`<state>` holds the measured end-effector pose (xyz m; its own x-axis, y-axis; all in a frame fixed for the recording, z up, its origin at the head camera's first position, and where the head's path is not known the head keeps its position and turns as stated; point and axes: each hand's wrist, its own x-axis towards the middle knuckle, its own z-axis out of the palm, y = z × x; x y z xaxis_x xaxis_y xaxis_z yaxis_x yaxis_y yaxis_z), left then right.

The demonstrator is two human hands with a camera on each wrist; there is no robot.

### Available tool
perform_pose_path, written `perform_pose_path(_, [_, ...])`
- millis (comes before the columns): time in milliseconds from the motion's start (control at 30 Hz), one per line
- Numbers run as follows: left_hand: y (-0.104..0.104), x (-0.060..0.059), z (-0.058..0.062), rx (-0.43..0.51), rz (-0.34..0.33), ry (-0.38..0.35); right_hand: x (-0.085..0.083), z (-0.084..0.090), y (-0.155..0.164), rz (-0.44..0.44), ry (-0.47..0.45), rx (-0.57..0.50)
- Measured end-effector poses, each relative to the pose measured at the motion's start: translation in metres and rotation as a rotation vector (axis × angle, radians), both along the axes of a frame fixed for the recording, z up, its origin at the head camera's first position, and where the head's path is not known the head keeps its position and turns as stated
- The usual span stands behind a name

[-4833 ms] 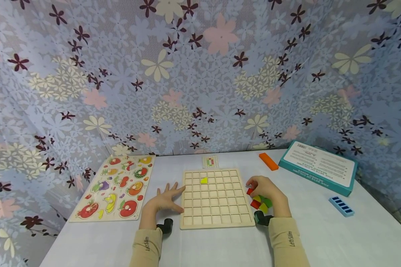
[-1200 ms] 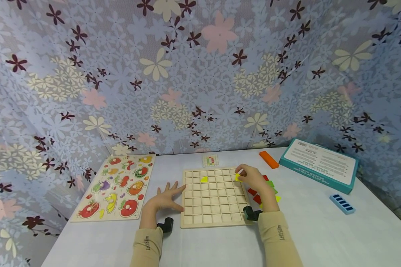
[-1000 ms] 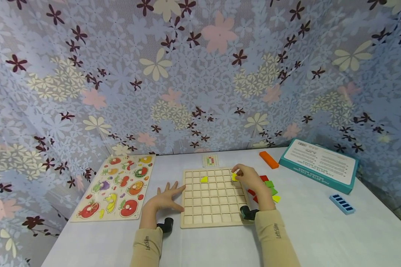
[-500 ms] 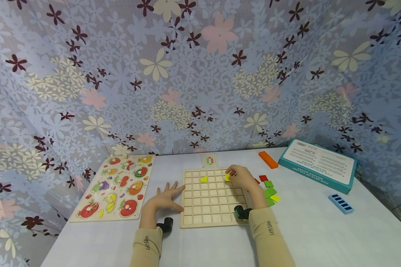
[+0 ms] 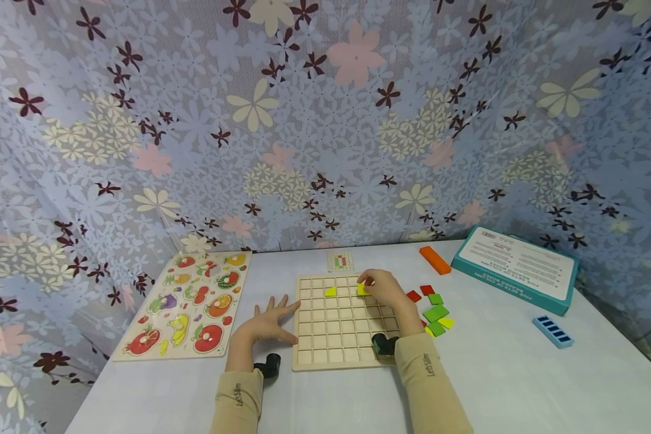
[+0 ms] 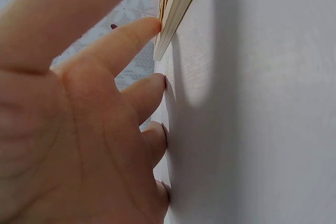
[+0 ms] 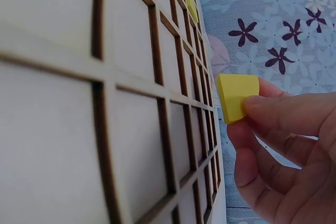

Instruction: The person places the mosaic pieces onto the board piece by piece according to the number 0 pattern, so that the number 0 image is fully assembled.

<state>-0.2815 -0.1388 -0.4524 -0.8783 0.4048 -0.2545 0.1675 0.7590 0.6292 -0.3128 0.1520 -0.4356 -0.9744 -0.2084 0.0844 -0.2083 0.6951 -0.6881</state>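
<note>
A wooden grid board [image 5: 325, 366] with square cells lies at the middle of the table. One yellow tile [image 5: 331, 292] sits in a cell of its second row from the back. My right hand [image 5: 384, 290] pinches another yellow tile [image 7: 237, 97] between thumb and fingers, just above the board's back right part; the right wrist view shows it apart from the grid. My left hand [image 5: 266, 324] is spread at the board's left edge. In the left wrist view, a fingertip [image 6: 153, 24] touches the board's side while other fingertips rest on the table.
Loose red, green [image 5: 436, 313] and yellow tiles lie right of the board. A small pattern card [image 5: 340, 261] lies behind it. A fruit puzzle board [image 5: 187, 307] is at left; an orange block [image 5: 436, 260], teal box [image 5: 515, 271] and blue slotted piece [image 5: 553, 331] are at right.
My right hand has picked a yellow tile from the pile at right and carried it leftward over the board. The loose tiles lie more spread out. The left hand stays in place.
</note>
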Motion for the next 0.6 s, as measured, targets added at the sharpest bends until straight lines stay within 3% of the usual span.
perform_pose_path(600, [0.0006, 0.0012, -0.0001, 0.013, 0.005, 0.002, -0.0076, -0.0031, -0.008, -0.019, -0.051, 0.004])
